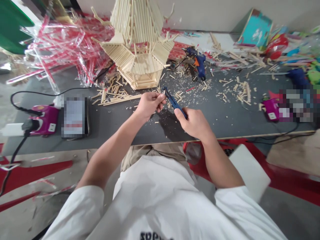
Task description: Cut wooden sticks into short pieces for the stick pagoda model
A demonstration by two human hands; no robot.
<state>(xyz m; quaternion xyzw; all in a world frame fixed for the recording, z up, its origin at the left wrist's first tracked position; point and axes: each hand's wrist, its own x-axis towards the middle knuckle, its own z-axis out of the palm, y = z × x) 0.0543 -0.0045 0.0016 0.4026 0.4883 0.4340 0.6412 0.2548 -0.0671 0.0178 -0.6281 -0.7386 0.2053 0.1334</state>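
A phone point(75, 116) lies just beside a purple power adapter point(53, 116).

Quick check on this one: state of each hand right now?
Left hand: closed in a pinch by the tip of the blue tool; whether it holds anything cannot be told.
Right hand: closed, holding the blue tool.

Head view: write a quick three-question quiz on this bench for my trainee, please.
1. Which hand holds the blue tool?
2. True or false: the stick model stands left of the blue-and-orange glue gun.
3. Fill in the colour: the phone lies beside a ____ socket block with a black plug in it.

Key: 1. The right hand. 2. True. 3. Purple.
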